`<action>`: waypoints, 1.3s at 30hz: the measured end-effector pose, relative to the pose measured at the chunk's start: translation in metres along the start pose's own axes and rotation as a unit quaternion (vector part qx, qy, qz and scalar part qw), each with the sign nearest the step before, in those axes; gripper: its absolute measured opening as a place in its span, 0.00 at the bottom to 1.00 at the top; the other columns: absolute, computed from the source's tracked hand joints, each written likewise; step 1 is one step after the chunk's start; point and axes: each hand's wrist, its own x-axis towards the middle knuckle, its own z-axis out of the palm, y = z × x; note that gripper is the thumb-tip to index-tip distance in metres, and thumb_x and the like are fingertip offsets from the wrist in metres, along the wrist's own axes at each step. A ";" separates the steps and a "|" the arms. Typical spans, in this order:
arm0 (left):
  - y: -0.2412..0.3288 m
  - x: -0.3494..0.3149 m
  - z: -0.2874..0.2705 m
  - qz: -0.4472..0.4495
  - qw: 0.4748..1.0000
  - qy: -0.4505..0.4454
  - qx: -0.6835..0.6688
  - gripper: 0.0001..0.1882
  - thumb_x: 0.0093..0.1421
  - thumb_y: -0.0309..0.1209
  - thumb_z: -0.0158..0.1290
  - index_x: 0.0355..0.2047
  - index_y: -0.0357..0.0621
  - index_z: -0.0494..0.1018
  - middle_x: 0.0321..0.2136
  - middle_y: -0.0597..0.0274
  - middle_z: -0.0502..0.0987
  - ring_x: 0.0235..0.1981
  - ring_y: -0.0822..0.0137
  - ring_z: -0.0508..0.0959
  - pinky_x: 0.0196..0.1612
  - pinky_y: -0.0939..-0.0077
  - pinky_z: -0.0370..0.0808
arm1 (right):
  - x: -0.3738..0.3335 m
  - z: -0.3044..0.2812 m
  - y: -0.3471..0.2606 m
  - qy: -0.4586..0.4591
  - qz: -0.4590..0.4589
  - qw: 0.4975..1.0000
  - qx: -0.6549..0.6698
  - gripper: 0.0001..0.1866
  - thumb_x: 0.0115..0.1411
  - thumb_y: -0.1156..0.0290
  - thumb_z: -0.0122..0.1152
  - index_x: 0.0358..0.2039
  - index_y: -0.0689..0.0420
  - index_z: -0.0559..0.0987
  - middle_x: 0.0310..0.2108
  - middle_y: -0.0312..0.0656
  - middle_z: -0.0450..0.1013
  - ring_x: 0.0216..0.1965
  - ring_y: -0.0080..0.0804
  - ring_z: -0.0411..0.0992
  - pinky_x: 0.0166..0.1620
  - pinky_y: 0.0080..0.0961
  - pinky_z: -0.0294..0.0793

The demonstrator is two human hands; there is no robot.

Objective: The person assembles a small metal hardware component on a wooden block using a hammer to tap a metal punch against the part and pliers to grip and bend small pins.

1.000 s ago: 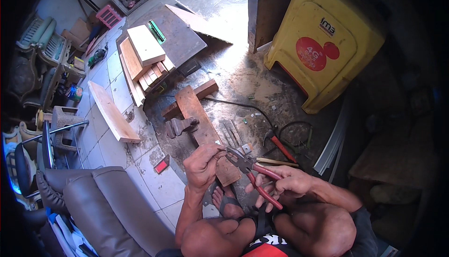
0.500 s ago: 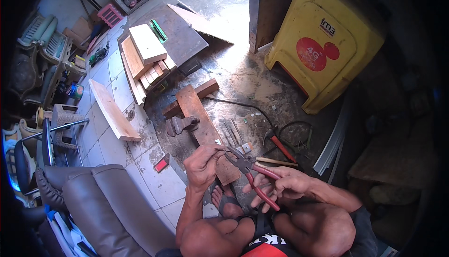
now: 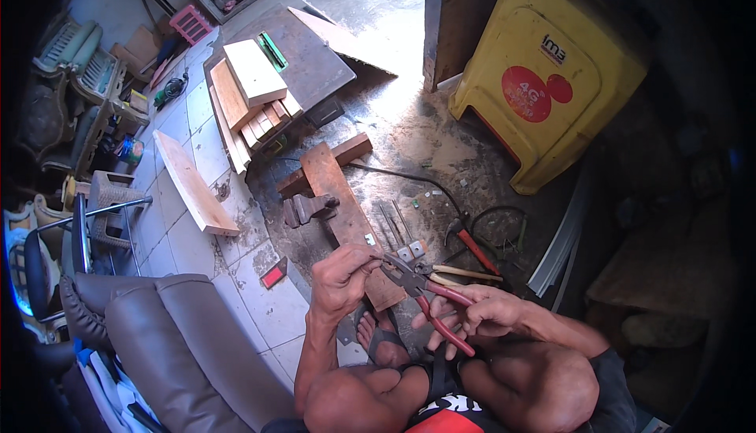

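Red-handled pliers [image 3: 415,282] are held in the right hand [image 3: 494,309], above the near end of a brown plank [image 3: 352,216]. One handle is lodged by the thumb side, the other crossed by loosely spread fingers; handles well parted, jaws apparently parted too. The left hand [image 3: 339,279] is curled, thumb and forefinger pressed together; whether something small is pinched there cannot be told. Key relation: the plier nose is set just right of the left fingertips, touching or nearly so, contact not resolved. The tips are thus neared most by the left hand, the handles borne by the right. Long axis of the pliers is slanted across the view, from handle ends at lower right to nose at upper left, pointed away and leftward at the left fingertips. Beyond, a dark vise-like block [image 3: 309,210] is seen at the plank's left edge; a red-handled hammer [image 3: 478,250] is noted to the right.
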 end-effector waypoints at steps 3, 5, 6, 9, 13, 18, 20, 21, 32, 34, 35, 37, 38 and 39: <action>0.000 -0.001 -0.002 -0.016 1.000 0.000 -0.026 0.10 0.55 0.13 0.59 0.38 0.33 0.82 0.33 0.52 0.84 0.34 0.59 0.85 0.39 0.72 0.81 | 0.003 0.020 -0.001 0.014 -0.031 0.999 0.006 0.34 0.46 0.88 0.46 0.59 0.65 0.67 0.69 0.60 0.60 0.64 0.52 0.71 0.58 0.47 0.81; 0.001 0.000 -0.001 -0.017 0.999 -0.002 -0.029 0.11 0.55 0.12 0.58 0.38 0.33 0.82 0.33 0.52 0.83 0.34 0.59 0.85 0.38 0.72 0.81 | 0.003 0.020 -0.004 0.032 -0.018 0.999 -0.031 0.34 0.44 0.89 0.47 0.57 0.63 0.68 0.66 0.56 0.63 0.61 0.49 0.73 0.59 0.45 0.80; 0.001 0.001 -0.001 -0.011 1.000 -0.003 -0.019 0.11 0.55 0.11 0.57 0.38 0.32 0.82 0.33 0.52 0.83 0.33 0.60 0.85 0.38 0.72 0.81 | 0.005 0.010 0.000 0.034 -0.018 0.998 -0.046 0.32 0.44 0.89 0.47 0.54 0.63 0.69 0.65 0.56 0.64 0.59 0.48 0.74 0.58 0.45 0.81; -0.001 -0.002 -0.003 -0.008 1.000 0.003 0.000 0.12 0.54 0.11 0.55 0.38 0.32 0.81 0.32 0.52 0.83 0.32 0.61 0.85 0.37 0.73 0.81 | 0.002 0.052 -0.022 0.108 0.013 0.990 -0.088 0.25 0.45 0.90 0.47 0.46 0.61 0.68 0.59 0.53 0.68 0.50 0.41 0.75 0.48 0.39 0.83; 0.000 0.000 0.007 -0.010 1.000 0.017 -0.003 0.11 0.55 0.12 0.56 0.37 0.32 0.81 0.30 0.52 0.82 0.31 0.62 0.84 0.36 0.72 0.80 | 0.010 0.018 0.003 0.078 -0.029 0.996 0.020 0.17 0.48 0.91 0.46 0.38 0.58 0.65 0.50 0.49 0.69 0.37 0.31 0.71 0.31 0.29 0.76; 0.007 -0.002 0.025 -0.060 0.994 0.082 0.032 0.09 0.58 0.14 0.58 0.39 0.32 0.81 0.29 0.51 0.82 0.30 0.63 0.84 0.34 0.73 0.80 | 0.017 0.019 0.004 0.140 -0.034 0.989 -0.027 0.17 0.51 0.91 0.45 0.38 0.57 0.66 0.47 0.45 0.68 0.33 0.29 0.67 0.27 0.25 0.69; 0.007 -0.004 0.028 -0.091 0.990 0.108 0.026 0.09 0.59 0.16 0.59 0.41 0.32 0.81 0.30 0.51 0.82 0.29 0.63 0.84 0.34 0.74 0.80 | 0.020 0.020 0.004 0.147 -0.041 0.987 -0.041 0.17 0.51 0.91 0.45 0.39 0.57 0.67 0.46 0.45 0.69 0.32 0.29 0.68 0.27 0.26 0.70; 0.003 -0.004 0.030 -0.100 0.988 0.121 0.009 0.09 0.60 0.17 0.59 0.41 0.32 0.82 0.30 0.50 0.82 0.29 0.63 0.84 0.33 0.74 0.80 | 0.022 0.016 0.006 0.128 -0.051 0.990 -0.037 0.17 0.51 0.90 0.45 0.40 0.58 0.68 0.47 0.45 0.69 0.32 0.29 0.69 0.26 0.26 0.70; -0.006 -0.002 0.036 -0.248 0.937 0.175 -0.175 0.08 0.69 0.27 0.59 0.42 0.32 0.81 0.31 0.59 0.82 0.27 0.73 0.82 0.30 0.80 0.78 | 0.019 0.015 -0.013 0.095 -0.021 0.972 -0.213 0.30 0.52 0.86 0.46 0.58 0.66 0.70 0.52 0.53 0.74 0.45 0.40 0.81 0.46 0.34 0.85; -0.013 -0.005 0.031 -0.276 0.904 0.191 -0.264 0.10 0.70 0.29 0.58 0.42 0.31 0.80 0.31 0.60 0.81 0.28 0.73 0.82 0.30 0.81 0.78 | 0.013 0.009 -0.011 0.087 -0.027 0.969 -0.231 0.31 0.53 0.86 0.46 0.60 0.66 0.70 0.54 0.51 0.74 0.47 0.38 0.80 0.47 0.33 0.84; -0.015 -0.006 0.031 -0.279 0.900 0.190 -0.276 0.10 0.71 0.29 0.58 0.43 0.31 0.79 0.32 0.60 0.81 0.29 0.73 0.82 0.30 0.81 0.79 | 0.010 0.007 -0.012 0.105 -0.052 0.955 -0.271 0.31 0.54 0.86 0.45 0.60 0.65 0.70 0.54 0.50 0.74 0.48 0.36 0.80 0.47 0.33 0.83; -0.019 -0.004 0.032 -0.284 0.892 0.185 -0.300 0.11 0.71 0.29 0.57 0.45 0.30 0.78 0.33 0.59 0.81 0.30 0.72 0.82 0.31 0.80 0.79 | 0.002 0.002 -0.014 0.142 -0.104 0.920 -0.349 0.30 0.55 0.86 0.44 0.61 0.64 0.70 0.54 0.47 0.75 0.49 0.33 0.79 0.47 0.32 0.82; -0.020 -0.005 0.033 -0.291 0.881 0.182 -0.326 0.11 0.71 0.29 0.57 0.46 0.30 0.77 0.34 0.59 0.81 0.32 0.72 0.82 0.32 0.80 0.79 | -0.003 -0.002 -0.016 0.191 -0.107 0.864 -0.454 0.28 0.55 0.84 0.47 0.59 0.64 0.71 0.52 0.49 0.75 0.48 0.38 0.78 0.47 0.35 0.81; -0.022 -0.006 0.034 -0.299 0.869 0.178 -0.352 0.12 0.71 0.28 0.57 0.48 0.30 0.76 0.35 0.58 0.81 0.33 0.71 0.82 0.33 0.80 0.80 | -0.005 -0.009 -0.020 0.236 -0.109 0.793 -0.551 0.25 0.55 0.82 0.49 0.56 0.64 0.72 0.49 0.51 0.75 0.47 0.42 0.78 0.48 0.38 0.80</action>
